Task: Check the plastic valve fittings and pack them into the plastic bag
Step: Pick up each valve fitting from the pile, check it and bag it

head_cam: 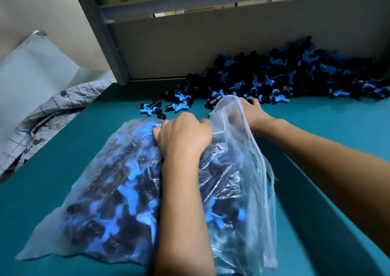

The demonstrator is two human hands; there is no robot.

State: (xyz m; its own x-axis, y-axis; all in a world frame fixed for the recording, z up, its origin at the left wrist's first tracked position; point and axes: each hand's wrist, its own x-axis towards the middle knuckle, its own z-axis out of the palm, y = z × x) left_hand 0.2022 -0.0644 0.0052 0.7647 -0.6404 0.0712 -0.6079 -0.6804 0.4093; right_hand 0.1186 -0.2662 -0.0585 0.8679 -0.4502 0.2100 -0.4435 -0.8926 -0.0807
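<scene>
Over at the far left a grey checked cloth lies bunched against the edge of the teal table, with a pale sheet propped behind it. Nearer, a clear plastic bag lies on the table, bulging with black-and-blue packed fittings; no printing or label can be read on the film. The left hand is curled over the top of the bag near its mouth, fingers bunching the plastic. Just past it, a few loose fittings sit apart on the table. To the right the bag's open flap stands up, and the right hand reaches beyond it to the near edge of the pile; its fingertips are hidden behind the flap and the parts, so I cannot tell whether it grips anything. The big heap of valve fittings spreads along the grey back panel toward the right edge, blue handles showing among black bodies. No brand marks are legible anywhere.
</scene>
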